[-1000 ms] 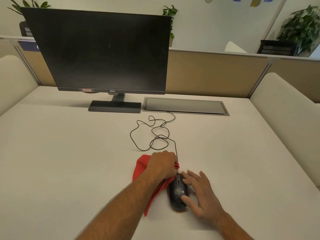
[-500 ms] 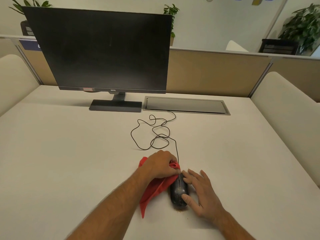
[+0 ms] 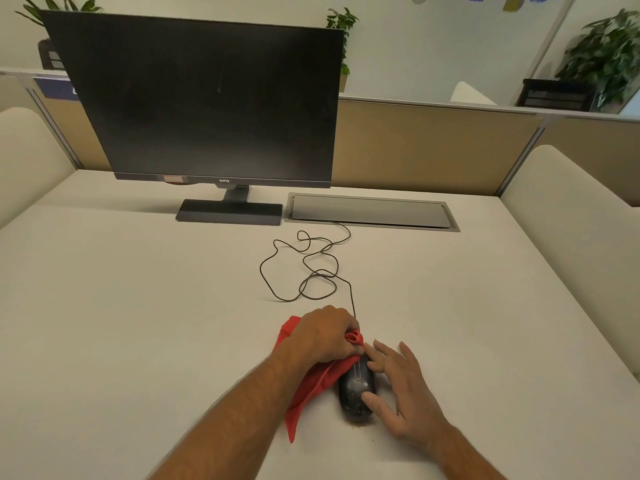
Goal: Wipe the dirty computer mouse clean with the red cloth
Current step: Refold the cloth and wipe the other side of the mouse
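A black wired computer mouse (image 3: 355, 393) lies on the white desk near me, speckled with brown dirt toward its rear end. My left hand (image 3: 325, 336) is closed on a bunched red cloth (image 3: 313, 384) and presses it against the mouse's front left side; the rest of the cloth trails back along my forearm. My right hand (image 3: 403, 389) rests on the mouse's right side, thumb on its top, fingers spread at its front.
The mouse cable (image 3: 308, 268) loops across the desk to a grey cable hatch (image 3: 370, 213). A dark monitor (image 3: 204, 102) stands at the back left. A few brown crumbs (image 3: 360, 427) lie behind the mouse. Beige partitions ring the desk (image 3: 121, 306).
My left hand has bunched the cloth tighter and slid it a little along the mouse's front left. My right hand stays in place on the mouse.
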The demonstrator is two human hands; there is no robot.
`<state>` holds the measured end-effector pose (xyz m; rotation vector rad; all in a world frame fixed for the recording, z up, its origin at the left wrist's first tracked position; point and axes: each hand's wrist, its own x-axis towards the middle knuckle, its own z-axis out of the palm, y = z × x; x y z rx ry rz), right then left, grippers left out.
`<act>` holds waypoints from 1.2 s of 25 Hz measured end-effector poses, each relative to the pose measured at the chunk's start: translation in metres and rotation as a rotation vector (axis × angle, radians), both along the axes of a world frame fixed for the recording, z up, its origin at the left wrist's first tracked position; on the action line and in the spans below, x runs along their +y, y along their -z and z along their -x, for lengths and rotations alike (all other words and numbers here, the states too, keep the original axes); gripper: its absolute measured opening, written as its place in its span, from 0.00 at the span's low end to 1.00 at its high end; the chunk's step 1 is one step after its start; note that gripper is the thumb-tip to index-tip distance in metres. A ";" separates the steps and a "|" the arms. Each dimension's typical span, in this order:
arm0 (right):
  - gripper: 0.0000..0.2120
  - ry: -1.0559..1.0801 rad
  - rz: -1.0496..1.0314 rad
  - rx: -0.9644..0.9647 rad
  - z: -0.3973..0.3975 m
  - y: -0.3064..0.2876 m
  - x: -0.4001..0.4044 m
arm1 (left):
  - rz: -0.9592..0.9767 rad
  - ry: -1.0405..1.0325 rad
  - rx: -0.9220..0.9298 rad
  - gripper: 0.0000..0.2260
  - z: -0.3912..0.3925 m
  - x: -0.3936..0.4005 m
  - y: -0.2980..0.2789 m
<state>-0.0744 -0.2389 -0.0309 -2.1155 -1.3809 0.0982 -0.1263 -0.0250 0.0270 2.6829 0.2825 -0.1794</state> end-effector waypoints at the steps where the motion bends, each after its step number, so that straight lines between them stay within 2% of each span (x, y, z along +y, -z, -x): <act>1: 0.32 -0.002 -0.002 -0.003 0.000 0.000 0.000 | -0.021 -0.009 0.001 0.14 -0.002 0.001 0.002; 4: 0.32 0.004 -0.012 -0.006 -0.002 0.001 0.000 | -0.047 -0.022 0.005 0.14 -0.007 0.004 0.006; 8: 0.31 0.008 0.005 -0.008 -0.003 0.002 0.000 | -0.210 0.010 -0.031 0.08 -0.002 0.008 0.010; 10: 0.30 0.009 0.006 -0.007 -0.003 0.003 0.000 | -0.232 -0.004 -0.058 0.08 0.005 0.012 0.014; 13: 0.29 0.011 0.011 -0.008 -0.003 0.003 0.000 | -0.153 -0.029 -0.143 0.11 0.013 0.014 0.010; 17: 0.30 0.003 -0.003 -0.005 -0.003 0.003 -0.001 | 0.180 0.078 -0.129 0.11 0.020 0.006 0.001; 20: 0.29 0.003 -0.008 -0.002 -0.003 0.002 0.000 | 0.075 0.095 -0.081 0.12 0.016 -0.004 0.002; 24: 0.32 0.015 -0.005 0.003 -0.001 0.001 0.000 | -0.185 0.050 -0.161 0.10 0.008 0.002 0.007; 30: 0.28 0.054 0.024 0.009 -0.002 0.003 0.002 | -0.031 0.139 -0.287 0.09 0.031 -0.001 0.014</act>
